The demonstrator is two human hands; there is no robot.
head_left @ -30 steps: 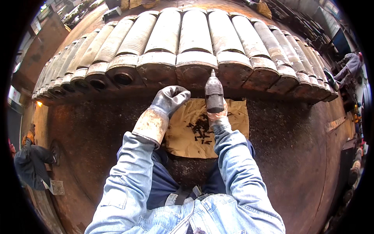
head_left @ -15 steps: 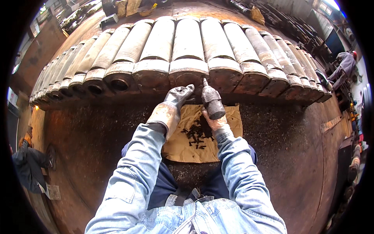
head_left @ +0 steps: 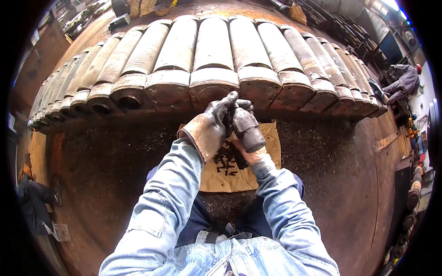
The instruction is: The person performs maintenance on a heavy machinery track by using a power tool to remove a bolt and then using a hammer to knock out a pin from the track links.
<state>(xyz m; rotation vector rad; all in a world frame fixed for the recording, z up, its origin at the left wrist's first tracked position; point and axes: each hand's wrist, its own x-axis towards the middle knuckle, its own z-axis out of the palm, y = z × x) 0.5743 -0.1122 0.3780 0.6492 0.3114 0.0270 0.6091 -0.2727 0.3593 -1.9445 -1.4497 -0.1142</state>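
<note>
My right hand (head_left: 251,154) grips a dark cylindrical power tool (head_left: 247,128), its tip aimed at the end of a rusty metal cylinder (head_left: 211,87) in the middle of a long row. My gloved left hand (head_left: 216,120) wraps around the front of the same tool, beside its tip. Below both hands lies a sheet of brown cardboard (head_left: 267,138) with several small dark metal pieces (head_left: 226,162) scattered on it. I wear a denim jacket and kneel on a rusty metal floor (head_left: 115,165).
The row of heavy grey-brown cylinders (head_left: 138,55) spans the width of the view ahead. A person in grey work clothes (head_left: 403,83) bends at the far right. Another person in dark clothing (head_left: 32,202) is at the lower left. Tools and boxes lie along the right edge.
My left hand moved from resting open beside the tool to closing on its front end. Both hands and the tool came nearer to the cylinder ends.
</note>
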